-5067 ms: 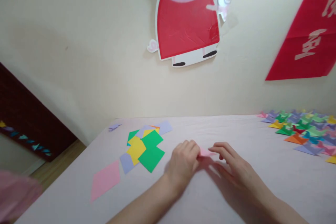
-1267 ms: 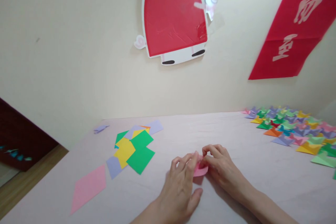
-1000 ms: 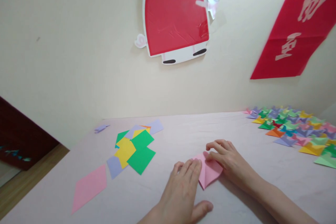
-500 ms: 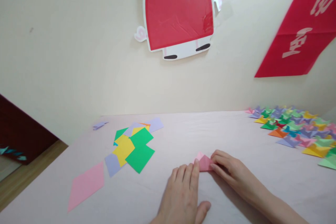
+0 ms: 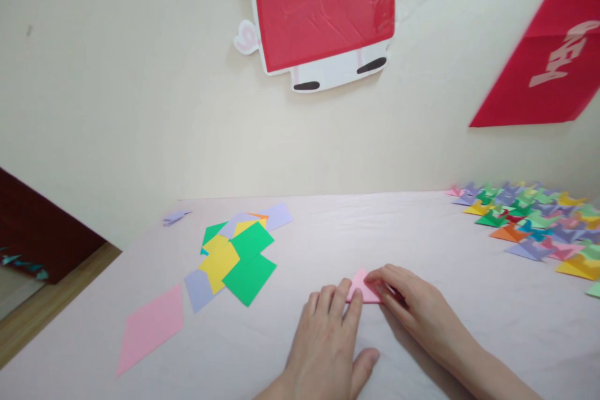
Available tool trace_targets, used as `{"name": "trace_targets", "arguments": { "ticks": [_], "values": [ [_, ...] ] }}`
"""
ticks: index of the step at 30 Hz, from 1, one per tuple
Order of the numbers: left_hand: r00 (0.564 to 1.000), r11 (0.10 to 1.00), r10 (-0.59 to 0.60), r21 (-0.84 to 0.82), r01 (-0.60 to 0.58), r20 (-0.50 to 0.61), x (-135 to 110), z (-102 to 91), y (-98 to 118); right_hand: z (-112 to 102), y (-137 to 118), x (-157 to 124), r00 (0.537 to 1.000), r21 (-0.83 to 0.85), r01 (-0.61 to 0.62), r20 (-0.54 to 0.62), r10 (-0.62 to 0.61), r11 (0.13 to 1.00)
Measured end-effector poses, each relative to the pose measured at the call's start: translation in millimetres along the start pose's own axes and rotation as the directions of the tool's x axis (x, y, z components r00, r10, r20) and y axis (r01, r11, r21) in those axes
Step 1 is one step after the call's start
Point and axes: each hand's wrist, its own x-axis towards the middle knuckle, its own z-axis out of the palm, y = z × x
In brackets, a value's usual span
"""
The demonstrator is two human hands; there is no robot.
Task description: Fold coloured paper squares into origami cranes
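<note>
Left hand: palm down, the left hand (image 5: 325, 337) is spreading its fingers slightly, index fingertip lying on the pink folded paper, thumb standing out to the side, off it.
Right hand: the right hand (image 5: 417, 297) is curling its fingers over the paper's right side; cannot tell whether thumb and index are pinching it.
Pink folded paper: a small triangle (image 5: 370, 295), lying on the pale cloth (image 5: 328, 244) between both hands' fingertips, partly covered by them.
Loose sheets: left of the left fingers, green (image 5: 250, 278), yellow (image 5: 218, 262) and lilac (image 5: 199, 290) sheets are overlapping; a flat pink sheet (image 5: 150, 328) is lying farther left.
Folded pieces: well right of and beyond the right fingers, many-coloured folded pieces (image 5: 539, 221) are standing close together.
Wall: beyond the fingertips, a red-bodied cutout (image 5: 328, 12) is hanging.
</note>
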Motion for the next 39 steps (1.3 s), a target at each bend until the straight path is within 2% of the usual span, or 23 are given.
{"name": "trace_targets", "arguments": {
  "ticks": [27, 39],
  "values": [
    [0.998, 0.999, 0.022, 0.024, -0.023, 0.054, 7, -8.7, 2, 3, 0, 0, 1.0, -0.019, -0.01, 0.007, 0.01, 1.0],
    [0.991, 0.99, 0.079, 0.111, -0.091, 0.109, 8, -23.8, 4, 5, -3, 1, 1.0, -0.056, -0.003, -0.025, 0.001, 0.998]
  ]
}}
